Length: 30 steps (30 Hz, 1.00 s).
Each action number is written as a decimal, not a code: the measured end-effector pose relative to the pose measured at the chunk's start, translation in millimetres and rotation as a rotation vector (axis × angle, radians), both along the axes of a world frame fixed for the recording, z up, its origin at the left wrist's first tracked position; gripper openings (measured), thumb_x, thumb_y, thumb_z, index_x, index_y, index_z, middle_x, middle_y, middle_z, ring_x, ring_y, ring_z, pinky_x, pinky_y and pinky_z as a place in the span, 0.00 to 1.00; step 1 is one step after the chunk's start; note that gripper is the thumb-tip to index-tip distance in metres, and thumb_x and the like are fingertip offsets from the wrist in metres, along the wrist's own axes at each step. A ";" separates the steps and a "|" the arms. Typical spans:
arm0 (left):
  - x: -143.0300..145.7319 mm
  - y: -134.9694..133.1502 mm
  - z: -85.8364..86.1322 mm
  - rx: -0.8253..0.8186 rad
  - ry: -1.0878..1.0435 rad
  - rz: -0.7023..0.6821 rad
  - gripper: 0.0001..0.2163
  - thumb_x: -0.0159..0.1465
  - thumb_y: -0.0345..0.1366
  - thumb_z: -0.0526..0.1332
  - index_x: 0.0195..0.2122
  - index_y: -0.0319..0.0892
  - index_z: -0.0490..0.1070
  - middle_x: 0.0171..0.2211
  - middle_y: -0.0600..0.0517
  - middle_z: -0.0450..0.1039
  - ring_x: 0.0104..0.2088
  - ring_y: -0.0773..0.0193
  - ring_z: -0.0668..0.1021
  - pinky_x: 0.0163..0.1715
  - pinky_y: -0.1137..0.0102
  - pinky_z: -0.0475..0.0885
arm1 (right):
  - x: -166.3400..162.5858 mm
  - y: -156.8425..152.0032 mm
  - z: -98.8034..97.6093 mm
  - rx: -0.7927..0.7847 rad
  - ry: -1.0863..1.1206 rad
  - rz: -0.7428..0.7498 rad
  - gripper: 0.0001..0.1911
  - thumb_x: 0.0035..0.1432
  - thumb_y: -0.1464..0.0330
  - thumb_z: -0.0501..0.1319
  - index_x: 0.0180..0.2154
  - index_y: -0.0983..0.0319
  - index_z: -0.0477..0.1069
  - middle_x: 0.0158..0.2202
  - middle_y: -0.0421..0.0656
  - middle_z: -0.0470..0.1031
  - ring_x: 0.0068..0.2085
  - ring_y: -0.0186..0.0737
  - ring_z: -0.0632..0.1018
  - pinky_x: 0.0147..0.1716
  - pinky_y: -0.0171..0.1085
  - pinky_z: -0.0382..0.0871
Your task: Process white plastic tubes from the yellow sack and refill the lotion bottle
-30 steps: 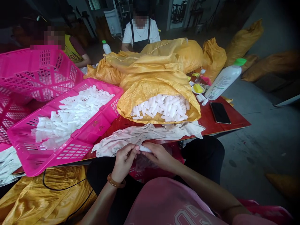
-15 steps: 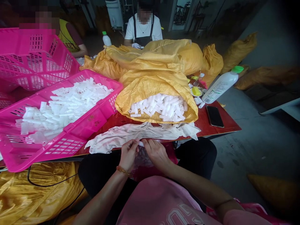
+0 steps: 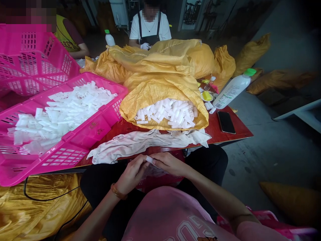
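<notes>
Between my two hands, above my lap, is a small white plastic tube (image 3: 149, 159). My left hand (image 3: 133, 171) pinches its left side, and my right hand (image 3: 168, 163) grips the other side with curled fingers. Just beyond them, a crumpled whitish cloth (image 3: 140, 144) lies along the table edge. A yellow woven sack (image 3: 160, 87) lies open toward me, with short white tubes (image 3: 173, 112) in its mouth. To the left, a pink plastic basket (image 3: 92, 129) holds a heap of longer, flatter white pieces (image 3: 65, 107). Below my hands, another pink container is partly hidden.
On the red table (image 3: 235, 129) at right are a black phone (image 3: 226, 122), a white bottle with a green cap (image 3: 233, 90) and a dish with a yellow sponge (image 3: 207, 96). A co-worker (image 3: 150, 30) sits opposite; another sits at far left behind stacked pink baskets (image 3: 27, 60).
My hands have turned, and more of the white tube shows between my fingers. My left wrist has shifted left. The whole view has slid slightly, and the co-worker's gloved hand opposite has moved.
</notes>
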<state>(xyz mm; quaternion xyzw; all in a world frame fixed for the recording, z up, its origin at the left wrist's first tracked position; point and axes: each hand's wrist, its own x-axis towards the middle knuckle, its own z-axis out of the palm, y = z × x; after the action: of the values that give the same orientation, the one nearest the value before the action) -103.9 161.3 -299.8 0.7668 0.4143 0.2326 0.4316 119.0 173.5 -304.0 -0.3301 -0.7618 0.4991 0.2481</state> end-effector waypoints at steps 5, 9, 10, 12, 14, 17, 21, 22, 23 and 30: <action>-3.2 2.1 13.5 -0.013 0.043 -0.118 0.06 0.73 0.34 0.51 0.43 0.42 0.67 0.39 0.52 0.69 0.39 0.67 0.72 0.42 0.73 0.66 | -1.9 8.3 6.7 0.133 -0.178 0.081 0.12 0.70 0.67 0.52 0.35 0.62 0.69 0.30 0.40 0.70 0.31 0.33 0.69 0.32 0.33 0.59; -4.6 3.4 18.5 -0.038 0.050 -0.166 0.07 0.73 0.34 0.51 0.40 0.41 0.66 0.36 0.52 0.68 0.35 0.68 0.70 0.38 0.73 0.65 | -9.2 9.1 -0.8 0.062 -0.155 0.089 0.11 0.66 0.69 0.56 0.29 0.62 0.63 0.25 0.36 0.63 0.26 0.31 0.63 0.28 0.33 0.54; -5.4 3.5 19.1 -0.039 0.047 -0.166 0.07 0.73 0.34 0.51 0.40 0.41 0.67 0.35 0.52 0.68 0.35 0.67 0.70 0.38 0.73 0.65 | -11.6 7.0 -4.1 -0.002 -0.112 0.058 0.11 0.65 0.69 0.55 0.28 0.62 0.63 0.24 0.36 0.63 0.26 0.31 0.63 0.28 0.33 0.54; -6.9 2.8 19.5 -0.038 0.039 -0.153 0.07 0.73 0.34 0.51 0.40 0.41 0.67 0.35 0.52 0.68 0.36 0.67 0.70 0.38 0.73 0.65 | -16.2 -0.1 -11.1 -0.215 0.032 -0.019 0.10 0.68 0.67 0.51 0.32 0.61 0.64 0.26 0.37 0.66 0.27 0.32 0.67 0.29 0.32 0.57; -7.4 0.1 17.0 -0.032 0.032 -0.105 0.07 0.73 0.34 0.51 0.40 0.41 0.68 0.36 0.51 0.69 0.37 0.66 0.71 0.40 0.72 0.66 | -19.5 -9.2 -18.4 -0.462 0.206 -0.044 0.12 0.71 0.63 0.46 0.41 0.61 0.65 0.30 0.39 0.70 0.29 0.34 0.70 0.30 0.33 0.62; -5.4 -7.8 2.2 -0.084 0.031 -0.032 0.05 0.70 0.34 0.55 0.42 0.41 0.69 0.35 0.51 0.68 0.35 0.65 0.71 0.37 0.71 0.66 | -20.8 -21.5 -32.6 -0.518 0.260 -0.078 0.09 0.68 0.65 0.49 0.46 0.60 0.64 0.34 0.39 0.71 0.33 0.35 0.71 0.34 0.33 0.64; -8.2 -9.5 -26.0 -0.343 -0.004 -0.092 0.18 0.63 0.37 0.63 0.54 0.40 0.70 0.32 0.53 0.68 0.31 0.66 0.70 0.32 0.72 0.66 | -15.9 -30.0 -63.1 -0.240 -0.080 -0.177 0.10 0.58 0.75 0.54 0.42 0.60 0.66 0.36 0.38 0.72 0.36 0.36 0.72 0.38 0.34 0.63; -11.9 -5.5 -28.9 -0.405 -0.012 -0.098 0.21 0.64 0.40 0.64 0.57 0.40 0.69 0.31 0.53 0.69 0.31 0.66 0.71 0.32 0.72 0.67 | -13.0 -30.7 -70.7 -0.200 -0.178 -0.181 0.10 0.58 0.76 0.54 0.41 0.61 0.67 0.36 0.39 0.72 0.36 0.37 0.73 0.38 0.35 0.64; -16.9 0.2 -28.6 -0.436 -0.014 -0.077 0.23 0.65 0.43 0.63 0.59 0.40 0.68 0.32 0.53 0.70 0.31 0.65 0.72 0.33 0.71 0.68 | -9.0 -30.6 -76.7 -0.173 -0.266 -0.187 0.09 0.58 0.75 0.54 0.41 0.62 0.68 0.37 0.42 0.74 0.37 0.39 0.73 0.39 0.36 0.65; -68.7 28.6 41.8 -0.018 0.139 0.232 0.18 0.67 0.46 0.60 0.54 0.46 0.75 0.38 0.50 0.78 0.40 0.60 0.78 0.40 0.70 0.73 | 47.1 14.3 -46.5 0.098 -0.409 -0.281 0.15 0.67 0.64 0.55 0.51 0.61 0.72 0.49 0.49 0.77 0.49 0.47 0.77 0.50 0.43 0.69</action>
<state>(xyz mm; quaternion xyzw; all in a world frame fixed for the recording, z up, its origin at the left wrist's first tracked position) -172.6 189.9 -258.0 0.7242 0.5311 0.2234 0.3790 166.0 187.8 -350.5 -0.5143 -0.7662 0.3451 0.1715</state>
